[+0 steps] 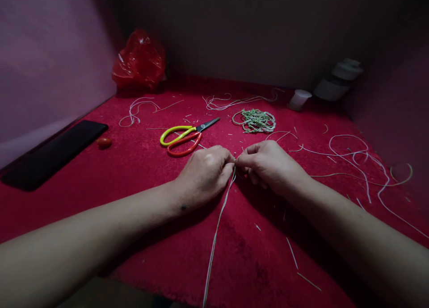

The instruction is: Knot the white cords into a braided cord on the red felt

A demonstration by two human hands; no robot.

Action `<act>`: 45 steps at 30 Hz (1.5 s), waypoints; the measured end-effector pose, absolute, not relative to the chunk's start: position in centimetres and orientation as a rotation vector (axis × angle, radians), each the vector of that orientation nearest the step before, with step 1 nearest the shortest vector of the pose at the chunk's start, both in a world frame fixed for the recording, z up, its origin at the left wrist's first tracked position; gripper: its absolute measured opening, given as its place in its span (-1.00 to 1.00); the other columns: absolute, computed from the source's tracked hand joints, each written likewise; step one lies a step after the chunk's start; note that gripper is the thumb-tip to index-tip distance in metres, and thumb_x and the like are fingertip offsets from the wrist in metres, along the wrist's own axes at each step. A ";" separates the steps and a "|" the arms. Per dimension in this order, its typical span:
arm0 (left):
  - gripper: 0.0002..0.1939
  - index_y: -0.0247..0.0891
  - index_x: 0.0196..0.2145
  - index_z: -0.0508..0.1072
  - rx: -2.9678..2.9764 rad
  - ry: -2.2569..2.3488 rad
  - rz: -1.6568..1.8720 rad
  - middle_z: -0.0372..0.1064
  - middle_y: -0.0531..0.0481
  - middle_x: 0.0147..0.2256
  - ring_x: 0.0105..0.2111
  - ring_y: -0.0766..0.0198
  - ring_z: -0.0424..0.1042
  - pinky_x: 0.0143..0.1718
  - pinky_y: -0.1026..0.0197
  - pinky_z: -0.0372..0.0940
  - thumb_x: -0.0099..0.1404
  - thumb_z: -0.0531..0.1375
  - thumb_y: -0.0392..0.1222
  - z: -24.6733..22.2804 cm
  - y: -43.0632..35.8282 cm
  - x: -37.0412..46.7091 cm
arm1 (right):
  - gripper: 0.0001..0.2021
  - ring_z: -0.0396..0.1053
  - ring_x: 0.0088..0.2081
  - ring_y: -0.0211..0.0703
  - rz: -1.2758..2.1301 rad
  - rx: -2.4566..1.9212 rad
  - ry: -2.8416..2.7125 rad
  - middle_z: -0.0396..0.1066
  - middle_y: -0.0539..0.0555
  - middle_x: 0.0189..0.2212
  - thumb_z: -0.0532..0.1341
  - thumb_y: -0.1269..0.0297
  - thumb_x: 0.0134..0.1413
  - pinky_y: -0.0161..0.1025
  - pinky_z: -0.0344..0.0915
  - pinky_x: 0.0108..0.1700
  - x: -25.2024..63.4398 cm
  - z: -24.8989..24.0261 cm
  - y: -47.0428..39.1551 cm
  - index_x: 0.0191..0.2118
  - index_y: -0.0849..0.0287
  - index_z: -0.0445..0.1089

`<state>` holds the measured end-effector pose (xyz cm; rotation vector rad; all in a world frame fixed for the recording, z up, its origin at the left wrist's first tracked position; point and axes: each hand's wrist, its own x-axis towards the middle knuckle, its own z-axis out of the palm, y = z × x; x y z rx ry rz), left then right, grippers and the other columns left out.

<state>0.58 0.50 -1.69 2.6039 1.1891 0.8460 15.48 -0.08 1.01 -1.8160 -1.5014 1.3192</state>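
Note:
Both hands meet over the red cloth at the middle of the view. My left hand [209, 167] is closed, pinching the upper end of a few thin cords [218, 223] between thumb and forefinger. Those cords hang down from the fingertips toward the near edge of the table. My right hand [264, 163] is also closed, its thumb and forefinger pinched on the same cords right beside the left fingertips. The exact grip point is small and partly covered by the fingers. Just beyond my left hand lie scissors [187, 137] with one yellow and one red handle.
A heap of green and white braided cord [256, 121] lies beyond the hands. Loose pale strings [351, 154] spread at right. At the back are a red plastic bag [140, 62], a white spool [300, 99] and a bottle [338, 81]. A black phone [55, 154] lies left.

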 end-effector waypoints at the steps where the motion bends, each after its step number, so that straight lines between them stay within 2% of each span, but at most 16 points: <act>1: -0.90 -0.34 -0.50 0.41 2.614 1.184 0.852 0.36 0.04 -0.56 -0.55 0.40 0.31 -0.51 0.35 0.18 0.12 0.12 -0.40 -1.7 0.5 0.6 | -0.82 -0.03 -0.84 -0.45 1.315 -1.820 -1.502 0.12 -0.10 -0.86 0.16 0.37 -0.16 -0.43 -0.13 -0.80 15.4 1.0 -0.1 -0.67 0.21 0.21; 7: -0.90 -0.33 -0.51 0.36 2.653 1.189 0.873 0.33 0.04 -0.55 -0.56 0.40 0.30 -0.52 0.34 0.18 0.15 0.10 -0.35 -2.3 0.5 0.6 | -0.83 -0.04 -0.84 -0.45 1.326 -1.815 -1.503 0.12 -0.10 -0.86 0.15 0.40 -0.15 -0.43 -0.14 -0.79 15.4 1.2 -0.1 -0.66 0.21 0.21; 14: -0.89 -0.36 -0.46 0.36 2.681 1.247 0.740 0.34 -0.03 -0.50 -0.50 0.32 0.33 -0.46 0.27 0.22 0.16 0.06 -0.34 -2.5 0.3 0.7 | -0.82 -0.03 -0.83 -0.44 1.325 -1.808 -1.513 0.11 -0.10 -0.87 0.15 0.40 -0.15 -0.43 -0.11 -0.79 15.4 1.3 -0.1 -0.68 0.22 0.21; 29: -0.90 -0.36 -0.52 0.34 2.616 1.179 0.844 0.30 0.02 -0.56 -0.55 0.38 0.29 -0.50 0.31 0.18 0.13 0.08 -0.38 -2.4 0.6 0.6 | -0.83 -0.05 -0.84 -0.44 1.337 -1.812 -1.508 0.09 -0.11 -0.88 0.16 0.39 -0.11 -0.42 -0.14 -0.79 15.2 1.3 -0.1 -0.63 0.23 0.24; 34: -0.90 -0.35 -0.52 0.34 2.643 1.136 0.885 0.27 0.04 -0.57 -0.56 0.39 0.26 -0.51 0.32 0.16 0.12 0.08 -0.37 -2.6 0.7 0.6 | -0.77 -0.06 -0.84 -0.46 1.307 -1.796 -1.521 0.03 -0.13 -0.90 0.16 0.36 -0.08 -0.42 -0.16 -0.76 15.2 1.3 0.0 -0.67 0.22 0.18; 45: -0.89 -0.34 -0.48 0.44 2.373 1.321 0.792 0.40 0.01 -0.52 -0.53 0.38 0.32 -0.48 0.32 0.19 0.10 0.12 -0.37 -1.6 0.7 0.6 | -0.81 -0.06 -0.82 -0.47 1.329 -1.717 -1.532 0.03 -0.14 -0.87 0.16 0.43 -0.15 -0.39 -0.17 -0.74 15.9 0.7 0.3 -0.68 0.23 0.20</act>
